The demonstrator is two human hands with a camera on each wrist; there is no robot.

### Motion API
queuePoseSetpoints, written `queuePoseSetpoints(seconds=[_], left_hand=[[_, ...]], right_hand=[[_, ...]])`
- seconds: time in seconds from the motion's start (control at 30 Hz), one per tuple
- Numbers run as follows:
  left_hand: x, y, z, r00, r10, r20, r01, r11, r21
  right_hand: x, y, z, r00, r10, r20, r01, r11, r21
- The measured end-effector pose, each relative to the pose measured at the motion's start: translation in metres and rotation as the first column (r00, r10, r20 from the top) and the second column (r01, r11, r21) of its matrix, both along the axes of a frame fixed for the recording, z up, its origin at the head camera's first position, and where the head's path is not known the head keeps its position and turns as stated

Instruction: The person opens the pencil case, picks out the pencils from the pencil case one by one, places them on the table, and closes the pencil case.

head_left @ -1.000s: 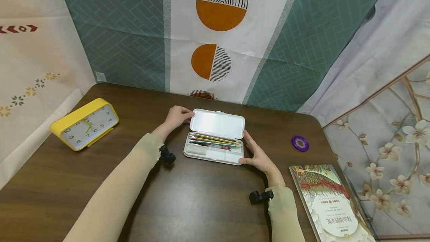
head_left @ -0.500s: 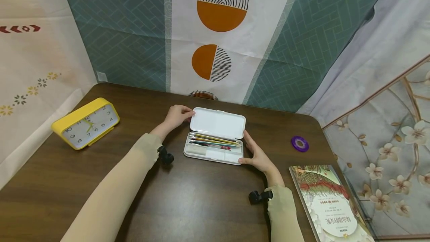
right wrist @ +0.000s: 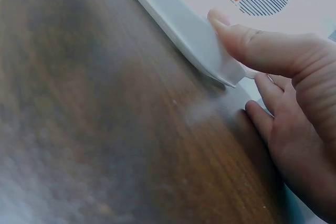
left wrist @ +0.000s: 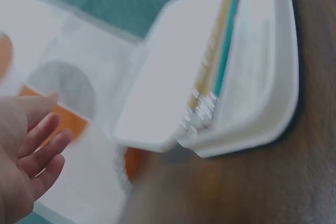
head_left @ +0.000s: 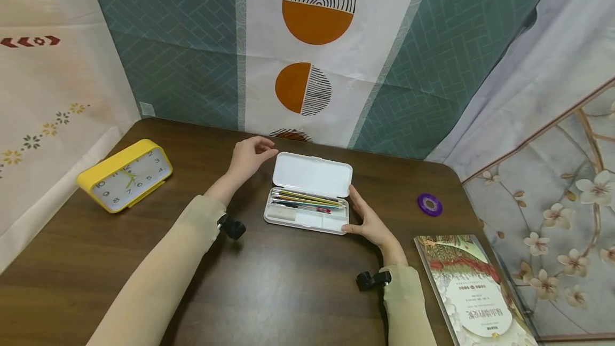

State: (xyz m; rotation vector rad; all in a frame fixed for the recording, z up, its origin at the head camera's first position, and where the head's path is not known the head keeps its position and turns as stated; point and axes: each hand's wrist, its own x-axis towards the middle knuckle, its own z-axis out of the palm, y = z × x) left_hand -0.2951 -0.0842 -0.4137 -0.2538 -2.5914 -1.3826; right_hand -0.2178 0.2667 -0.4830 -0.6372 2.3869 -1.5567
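Note:
A white pencil case [head_left: 306, 222] lies with its lid [head_left: 313, 175] folded back on the table's far middle. Several pencils [head_left: 307, 198], a pen with a red part [head_left: 323, 210] and a whitish block like an eraser [head_left: 281, 213] lie inside. My left hand [head_left: 247, 158] is raised beside the lid's left corner, apart from it, fingers loosely bent around nothing; the left wrist view shows the hand [left wrist: 31, 150] bare. At the case's right end my right hand [head_left: 369, 222] holds it, thumb [right wrist: 252, 45] on the front corner and fingers reaching toward the hinge side.
A yellow clock [head_left: 126, 175] stands at the left of the brown table [head_left: 288, 292]. To the right lie a purple ring-shaped roll [head_left: 430, 204] and, nearer, a book [head_left: 473, 287]. A patterned cloth [head_left: 192, 52] hangs behind the table's far edge.
My left hand has let go of the lid's left corner and moved up and slightly left from it. The right hand stays at the case's right end.

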Motion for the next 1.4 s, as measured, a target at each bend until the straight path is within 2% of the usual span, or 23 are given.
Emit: queuePoseSetpoints(seconds=[0.1,0.2,0.37,0.5,0.7,0.8,1.03,1.17,1.4], left_hand=[[0.011,0.005,0.012,0.996,-0.085,-0.032,0.085,0.996,-0.023],[0.02,0.011,0.017,0.982,-0.185,-0.037,0.183,0.982,-0.053],[0.028,0.017,0.009,0.946,-0.324,0.008,0.322,0.935,-0.148],[0.033,0.018,0.0,0.92,-0.387,0.054,0.39,0.901,-0.192],[0.039,0.018,-0.009,0.899,-0.424,0.111,0.438,0.875,-0.206],[0.041,0.019,-0.014,0.896,-0.426,0.127,0.445,0.868,-0.223],[0.042,0.025,-0.024,0.875,-0.466,0.13,0.483,0.824,-0.297],[0.042,0.027,-0.028,0.869,-0.476,0.137,0.495,0.817,-0.295],[0.042,0.029,-0.029,0.87,-0.48,0.111,0.488,0.81,-0.324]], right_hand=[[0.0,0.0,0.0,1.0,-0.004,0.002,0.004,1.0,0.015],[0.001,-0.002,0.003,1.0,-0.012,0.007,0.012,1.0,0.021],[0.006,-0.008,0.016,1.0,-0.004,0.009,0.004,1.0,0.012],[0.006,-0.007,0.014,1.0,0.0,0.01,0.0,1.0,0.009],[-0.001,-0.002,0.0,1.0,-0.012,0.001,0.012,1.0,0.008],[-0.002,-0.001,-0.001,1.0,-0.008,-0.001,0.008,1.0,0.0],[0.001,-0.003,0.005,1.0,-0.009,0.005,0.008,1.0,0.004],[0.001,-0.002,0.004,1.0,-0.007,0.0,0.007,1.0,0.006],[0.001,-0.001,0.001,1.0,-0.012,-0.004,0.012,1.0,0.012]])
